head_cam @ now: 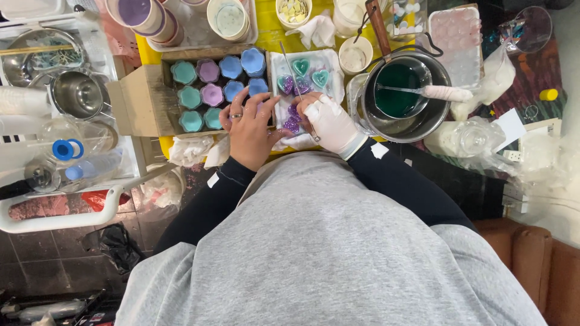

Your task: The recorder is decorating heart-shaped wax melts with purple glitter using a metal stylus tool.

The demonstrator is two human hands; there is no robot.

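Hearts [294, 118], purple, lie on white tray [329, 60] just right of box [139, 99] w/ flower cups. Left hand [251, 130], fingers spread, steadies one; right hand [329, 124], gloved, grip pinched on thin rod [293, 72]. Best to keep rod low, work edges gently, other teal hearts [309, 71] untouched.

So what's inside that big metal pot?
The metal pot holds a smaller container of dark green liquid, with a white-handled tool resting across it. The liquid hides whatever lies beneath its surface.

Small glittery purple heart-shaped piece [292, 125], flat on white cloth [326, 60], thin metal rod [296, 84] slanting above it.
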